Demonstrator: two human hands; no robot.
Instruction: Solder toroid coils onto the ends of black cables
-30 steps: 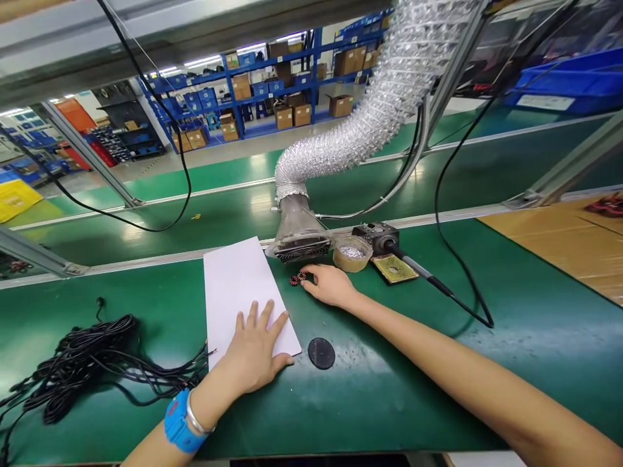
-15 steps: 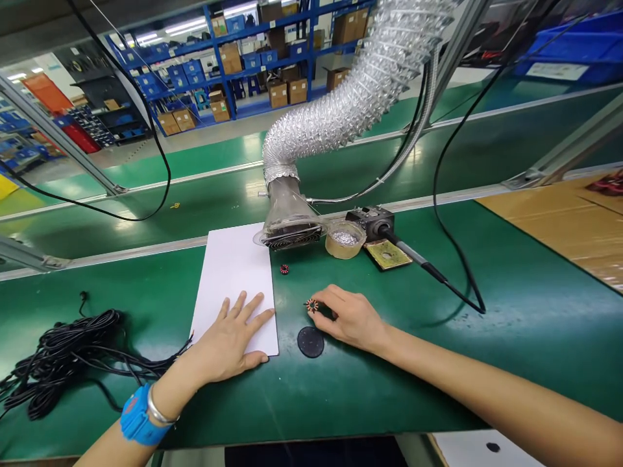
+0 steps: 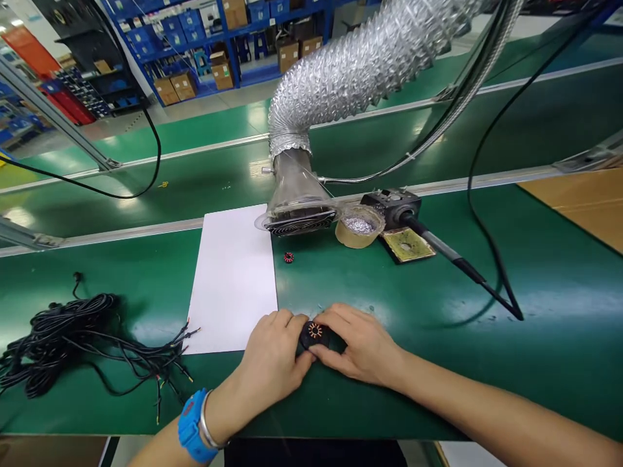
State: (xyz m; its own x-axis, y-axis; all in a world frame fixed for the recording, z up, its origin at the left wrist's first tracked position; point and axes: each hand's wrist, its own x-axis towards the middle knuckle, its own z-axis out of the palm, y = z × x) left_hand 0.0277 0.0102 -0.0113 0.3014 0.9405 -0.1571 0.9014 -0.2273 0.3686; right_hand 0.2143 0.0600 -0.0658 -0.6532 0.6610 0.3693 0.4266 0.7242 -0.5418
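Fingers (image 3: 287, 322) of our left hand (image 3: 270, 353) and the fingers of our right hand (image 3: 363, 344) curl in from either side of a black round pad (image 3: 304, 338), nearly closed and pinching it between them. We hold it near the front edge of the green workbench (image 3: 545, 272), just beside the near right corner of a white paper sheet (image 3: 228, 279). A small ring coil (image 3: 315, 331) with orange-red windings sits on the pad, and our fingertips are clear of it. Light, even pressure at the pad's rim, with both wrists low, suits this hold best, since it leaves the coil undisturbed. A second coil (image 3: 289, 257) lies beside the sheet's far right corner, and a soldering iron (image 3: 450, 254) lies well to our right.
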